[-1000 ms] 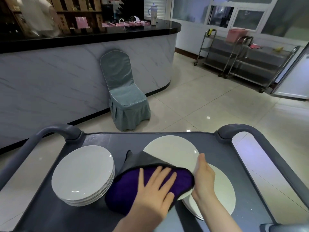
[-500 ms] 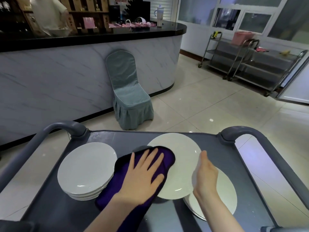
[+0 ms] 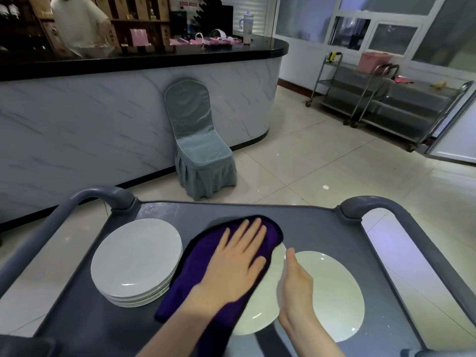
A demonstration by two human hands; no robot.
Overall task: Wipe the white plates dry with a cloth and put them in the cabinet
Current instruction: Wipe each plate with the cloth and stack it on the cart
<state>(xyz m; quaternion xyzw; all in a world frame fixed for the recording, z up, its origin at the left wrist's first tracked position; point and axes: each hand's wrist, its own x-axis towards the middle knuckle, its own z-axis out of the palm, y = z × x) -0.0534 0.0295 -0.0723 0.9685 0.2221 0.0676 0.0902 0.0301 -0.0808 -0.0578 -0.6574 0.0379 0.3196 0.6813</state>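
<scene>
Purple cloth (image 3: 206, 269): soft, napped fabric with a dark edge, spread over the far and left part of a plate and trailing off onto the cart.
Wiped plate (image 3: 260, 313): smooth, round, glossy white; its near part shows below the cloth, and it overlaps the second plate.
Second plate (image 3: 332, 292): same white round shape, lying flat just to the right, partly under the first.
Plate stack (image 3: 136, 258): several matching white plates piled on the cart's left side, beside the cloth.
Left hand (image 3: 237, 261): flat, palm down, fingers straight and slightly spread, pressing the cloth onto the plate.
Right hand (image 3: 296, 284): seen edge-on against the wiped plate's right rim; one digit points straight ahead, the others are hidden, so I cannot tell whether they curl round the rim.
Cart (image 3: 309, 222): matte grey plastic top with rounded loop handles at the far corners.
Beyond: a grey-green covered chair (image 3: 201, 150) against a white marbled counter (image 3: 103, 112); steel trolleys (image 3: 386, 99) stand far right.
</scene>
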